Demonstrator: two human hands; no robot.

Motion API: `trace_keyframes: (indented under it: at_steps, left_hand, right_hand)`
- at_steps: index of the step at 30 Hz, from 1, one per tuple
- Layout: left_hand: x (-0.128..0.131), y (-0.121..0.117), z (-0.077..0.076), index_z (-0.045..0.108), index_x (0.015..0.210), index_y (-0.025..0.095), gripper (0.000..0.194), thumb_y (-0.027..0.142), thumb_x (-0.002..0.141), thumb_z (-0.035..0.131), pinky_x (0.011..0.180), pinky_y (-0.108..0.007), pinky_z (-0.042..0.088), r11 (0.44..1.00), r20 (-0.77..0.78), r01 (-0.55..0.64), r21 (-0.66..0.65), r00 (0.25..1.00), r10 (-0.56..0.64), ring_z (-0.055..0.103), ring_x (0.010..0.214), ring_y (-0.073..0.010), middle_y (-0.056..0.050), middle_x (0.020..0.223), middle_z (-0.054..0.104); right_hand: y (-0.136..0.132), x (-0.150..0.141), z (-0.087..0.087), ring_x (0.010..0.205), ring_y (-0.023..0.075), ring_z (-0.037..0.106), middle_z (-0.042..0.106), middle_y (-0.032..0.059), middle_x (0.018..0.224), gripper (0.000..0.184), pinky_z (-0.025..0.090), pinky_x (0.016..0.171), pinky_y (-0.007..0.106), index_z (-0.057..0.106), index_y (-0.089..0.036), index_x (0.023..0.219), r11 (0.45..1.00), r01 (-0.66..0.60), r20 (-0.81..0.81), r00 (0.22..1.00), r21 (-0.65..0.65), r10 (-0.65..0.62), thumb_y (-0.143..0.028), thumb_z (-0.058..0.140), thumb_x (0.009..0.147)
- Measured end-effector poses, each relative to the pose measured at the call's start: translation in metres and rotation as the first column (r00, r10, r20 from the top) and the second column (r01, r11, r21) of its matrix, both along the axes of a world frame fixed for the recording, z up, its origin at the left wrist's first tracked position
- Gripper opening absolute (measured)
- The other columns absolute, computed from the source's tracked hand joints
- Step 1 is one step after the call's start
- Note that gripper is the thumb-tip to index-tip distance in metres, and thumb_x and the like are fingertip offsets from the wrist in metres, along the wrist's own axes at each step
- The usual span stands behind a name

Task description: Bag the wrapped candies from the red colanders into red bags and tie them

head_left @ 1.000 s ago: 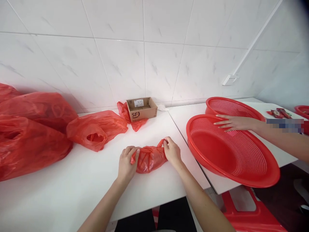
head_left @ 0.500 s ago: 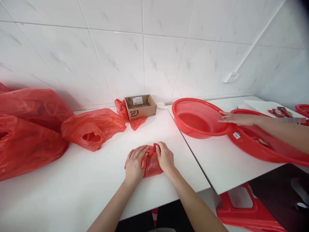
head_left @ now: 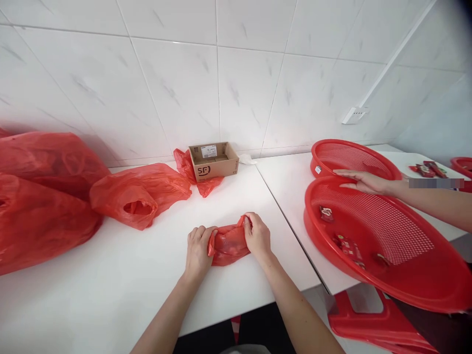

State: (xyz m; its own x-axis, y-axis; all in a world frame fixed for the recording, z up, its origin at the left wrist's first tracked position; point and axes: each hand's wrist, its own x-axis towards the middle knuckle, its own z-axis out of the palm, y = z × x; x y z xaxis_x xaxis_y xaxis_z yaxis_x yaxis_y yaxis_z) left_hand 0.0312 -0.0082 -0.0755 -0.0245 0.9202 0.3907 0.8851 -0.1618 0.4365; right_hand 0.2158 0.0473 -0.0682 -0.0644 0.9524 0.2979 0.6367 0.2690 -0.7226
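Note:
A small crumpled red plastic bag [head_left: 228, 244] lies on the white table [head_left: 110, 275] in front of me. My left hand [head_left: 197, 250] grips its left end with curled fingers. My right hand [head_left: 258, 236] pinches its right end. Both hands rest on the tabletop with the bag bunched between them.
Large red plastic bags [head_left: 47, 196] and a smaller one [head_left: 140, 194] lie at the left. A small cardboard box [head_left: 214, 161] stands by the tiled wall. On the right table, another person's hand [head_left: 363, 181] touches a big red sieve basket [head_left: 387, 241] holding small packets; a second basket [head_left: 350, 157] sits behind. A red stool [head_left: 368, 319] stands below.
My hands have spread slightly apart on the bag after pressing it together. The other person has shifted the red baskets, and one with packets now lies in front.

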Motion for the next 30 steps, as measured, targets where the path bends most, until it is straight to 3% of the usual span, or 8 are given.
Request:
trace_keyframes:
  at_steps: [8,19,22,25,28,30]
  left_hand:
    - [0.003,0.003,-0.002,0.062,0.125,0.020,0.061,-0.003,0.074,0.037,0.085,-0.040,0.042,0.990,-0.044,-0.032,-0.135,0.999,0.027,0.056,0.080,-0.0209,-0.005,0.083,0.059]
    - [0.007,0.002,0.001,0.064,0.123,0.022,0.054,0.003,0.080,0.037,0.088,-0.043,0.041,0.976,-0.025,-0.056,-0.212,0.998,0.052,0.059,0.084,-0.0235,-0.007,0.086,0.063]
    - [0.007,0.002,0.003,0.065,0.122,0.022,0.047,0.010,0.087,0.037,0.090,-0.045,0.042,0.976,0.024,-0.051,-0.210,0.998,0.057,0.059,0.085,-0.0239,-0.007,0.087,0.064]
    - [-0.001,-0.001,0.010,0.065,0.121,0.026,0.040,0.028,0.096,0.034,0.088,-0.039,0.048,0.979,0.112,-0.021,-0.202,0.993,0.045,0.061,0.088,-0.0212,-0.005,0.089,0.064]
    - [-0.020,-0.010,0.018,0.063,0.123,0.031,0.041,0.041,0.098,0.033,0.090,-0.033,0.050,0.983,0.189,0.000,-0.184,0.981,0.035,0.060,0.100,-0.0187,-0.004,0.105,0.064]
    - [-0.034,-0.018,0.020,0.063,0.123,0.032,0.040,0.043,0.098,0.034,0.096,-0.036,0.048,0.985,0.208,-0.006,-0.173,0.977,0.042,0.057,0.111,-0.0201,-0.003,0.118,0.063]
  right_hand:
    - [-0.006,-0.004,-0.001,0.075,0.0146,0.061,0.065,-0.0009,0.094,0.025,0.040,0.065,0.026,0.057,-0.025,0.093,0.998,0.000,0.089,0.996,-0.060,0.005,-0.027,0.033,0.098]
    - [-0.007,-0.007,-0.005,0.073,0.0154,0.060,0.065,-0.0001,0.093,0.024,0.037,0.063,0.027,0.057,-0.025,0.090,0.996,0.011,0.105,0.995,-0.091,-0.001,-0.028,0.034,0.097]
    - [-0.005,-0.006,-0.003,0.074,0.0161,0.061,0.067,-0.0006,0.092,0.023,0.038,0.064,0.027,0.056,-0.025,0.089,0.994,0.013,0.063,0.998,-0.104,-0.007,-0.030,0.035,0.096]
    - [0.000,0.002,-0.002,0.070,0.0154,0.061,0.068,-0.0024,0.082,0.024,0.040,0.062,0.026,0.054,-0.025,0.088,0.990,0.023,-0.012,1.000,-0.137,-0.025,-0.032,0.032,0.096]
    - [0.009,0.015,-0.003,0.069,0.0141,0.063,0.067,-0.0034,0.076,0.025,0.044,0.063,0.025,0.052,-0.025,0.085,0.987,0.031,-0.089,0.995,-0.157,-0.045,-0.034,0.031,0.096]
    - [0.016,0.025,-0.004,0.066,0.0145,0.062,0.065,-0.0036,0.071,0.024,0.045,0.063,0.025,0.050,-0.024,0.083,0.985,0.045,-0.120,0.991,-0.165,-0.065,-0.034,0.031,0.095]
